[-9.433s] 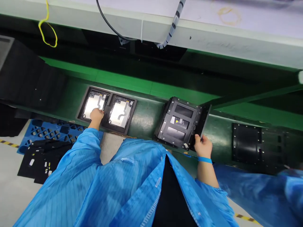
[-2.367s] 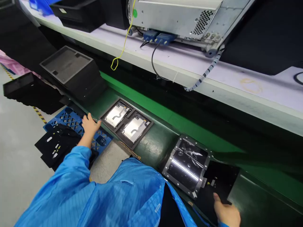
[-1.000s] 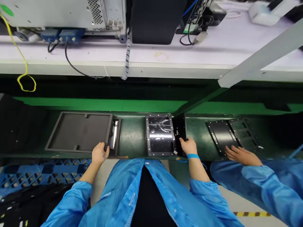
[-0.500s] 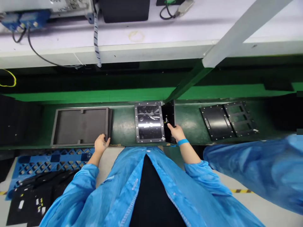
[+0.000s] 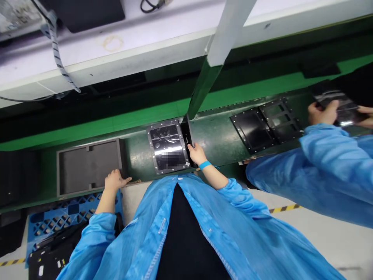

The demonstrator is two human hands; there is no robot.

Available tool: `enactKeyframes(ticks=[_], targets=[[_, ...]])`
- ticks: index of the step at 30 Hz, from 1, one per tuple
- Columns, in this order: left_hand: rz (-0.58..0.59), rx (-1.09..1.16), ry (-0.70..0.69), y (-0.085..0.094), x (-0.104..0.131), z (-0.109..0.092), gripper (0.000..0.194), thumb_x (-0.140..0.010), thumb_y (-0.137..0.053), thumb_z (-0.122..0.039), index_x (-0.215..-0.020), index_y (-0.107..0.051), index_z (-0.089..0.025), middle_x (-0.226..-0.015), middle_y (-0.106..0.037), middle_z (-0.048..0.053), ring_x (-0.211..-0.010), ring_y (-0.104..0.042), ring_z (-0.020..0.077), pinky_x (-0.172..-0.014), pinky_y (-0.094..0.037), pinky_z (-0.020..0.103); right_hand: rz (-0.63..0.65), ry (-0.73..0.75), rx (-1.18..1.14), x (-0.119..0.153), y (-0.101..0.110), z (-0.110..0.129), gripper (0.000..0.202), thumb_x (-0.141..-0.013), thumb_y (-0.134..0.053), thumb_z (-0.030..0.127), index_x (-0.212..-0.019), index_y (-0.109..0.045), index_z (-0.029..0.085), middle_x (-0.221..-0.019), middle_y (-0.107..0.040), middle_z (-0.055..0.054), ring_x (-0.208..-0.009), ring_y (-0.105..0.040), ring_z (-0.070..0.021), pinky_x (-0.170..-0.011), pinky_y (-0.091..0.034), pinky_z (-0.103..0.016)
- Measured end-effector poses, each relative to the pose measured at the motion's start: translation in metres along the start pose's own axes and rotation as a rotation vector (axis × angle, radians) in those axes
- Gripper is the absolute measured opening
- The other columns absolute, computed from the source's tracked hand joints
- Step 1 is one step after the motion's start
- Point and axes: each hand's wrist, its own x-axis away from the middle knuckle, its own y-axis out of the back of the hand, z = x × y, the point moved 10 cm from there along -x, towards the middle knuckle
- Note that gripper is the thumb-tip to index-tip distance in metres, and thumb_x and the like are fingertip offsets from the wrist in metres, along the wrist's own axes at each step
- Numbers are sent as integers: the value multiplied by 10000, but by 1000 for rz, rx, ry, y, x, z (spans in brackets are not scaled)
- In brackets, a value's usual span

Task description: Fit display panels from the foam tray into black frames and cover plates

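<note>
My left hand [image 5: 114,180] rests on the near right corner of a shallow dark grey tray [image 5: 89,167], its fingers over the edge and its thumb spread out to the right. With my right hand [image 5: 198,154], which has a blue band at the wrist, I grip a thin black panel [image 5: 190,132] standing on its edge; the fingers behind it are partly hidden. Between my hands a glossy black panel with a studded grey frame [image 5: 169,147] lies flat on the green bench [image 5: 136,151], close beside the upright panel.
Farther right lie another studded black panel [image 5: 253,130] and a frame with openings [image 5: 281,118]. A co-worker's hands [image 5: 325,112] hold a glossy black panel [image 5: 339,103]. A post [image 5: 205,83] rises behind the bench. Below left is a blue pallet [image 5: 55,221] with black parts [image 5: 55,252].
The view has tilted and shifted right, bringing the co-worker's hands and panel into sight. My left thumb has spread away from the tray's side. My right hand stays at the upright panel.
</note>
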Motion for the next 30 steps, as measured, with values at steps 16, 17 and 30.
enactKeyframes(ticks=[16,17,30], targets=[[-415,783,-254,52,-5,-188,448,-843,-677,-415,-1168,-698,-108,-1388,-532,236,-1392,-484,378,-1209,-381,530,-1,-10,73,2,16,27,270,-1079,-475,284,-1172,-668,120,-1174,-733,-172,-1165,-682,-291,-931,-495,-303],[-396,913,-247,54,-6,-187,401,-820,-704,-412,-1117,-706,-142,-1428,-529,210,-1403,-486,355,-1223,-368,511,-10,-2,72,2,15,24,266,-1074,-478,286,-1160,-670,123,-1164,-735,-171,-1154,-686,-289,-922,-497,-302],[336,1721,-95,28,5,-189,496,-502,-928,-403,-901,-778,-149,-913,-788,69,-823,-715,237,-817,-577,361,-113,102,-86,-10,3,-25,406,-900,-494,577,-892,-659,206,-912,-760,-144,-951,-721,-323,-813,-548,-381]])
